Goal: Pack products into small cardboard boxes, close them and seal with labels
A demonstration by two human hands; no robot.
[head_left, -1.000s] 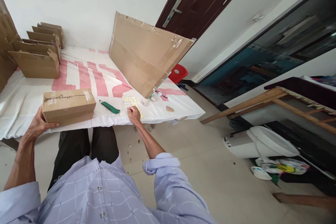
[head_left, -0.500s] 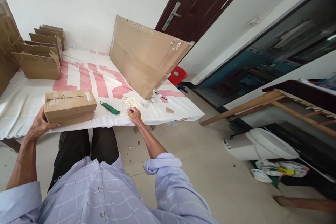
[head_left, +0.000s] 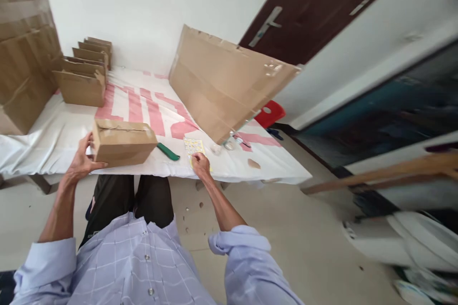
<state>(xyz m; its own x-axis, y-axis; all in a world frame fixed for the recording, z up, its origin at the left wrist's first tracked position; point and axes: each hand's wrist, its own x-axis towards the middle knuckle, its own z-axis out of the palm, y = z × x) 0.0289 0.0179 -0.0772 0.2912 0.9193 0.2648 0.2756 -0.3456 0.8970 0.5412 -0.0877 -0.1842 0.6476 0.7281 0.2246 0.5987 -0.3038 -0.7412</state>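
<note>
A taped cardboard box [head_left: 123, 147] lies near the front edge of the cloth-covered table [head_left: 229, 164]. My left hand [head_left: 81, 158] grips its left end, the thumb along the front side. Just off the box's right end is a green utility knife [head_left: 169, 151], its tip out of sight beside the box. Farther right lies a yellow and white sheet of small stickers [head_left: 193, 145]. My right hand [head_left: 201, 164] rests over the sheet's lower part with the fingers curled into a pinch; whatever is between the fingertips is too small to make out.
Several open cardboard boxes [head_left: 80, 88] stand in a row at the back left, beside larger cartons [head_left: 30, 71]. A big cardboard sheet [head_left: 222, 81] leans over the table's right side. Near its lower corner are tape rolls [head_left: 229, 145] and a brown scrap [head_left: 254, 164]. Behind is a red stool [head_left: 271, 113].
The head view has swung left, so everything appears farther right. The box has shifted slightly toward the knife and covers its tip. My right hand stays pinched over the sticker sheet.
</note>
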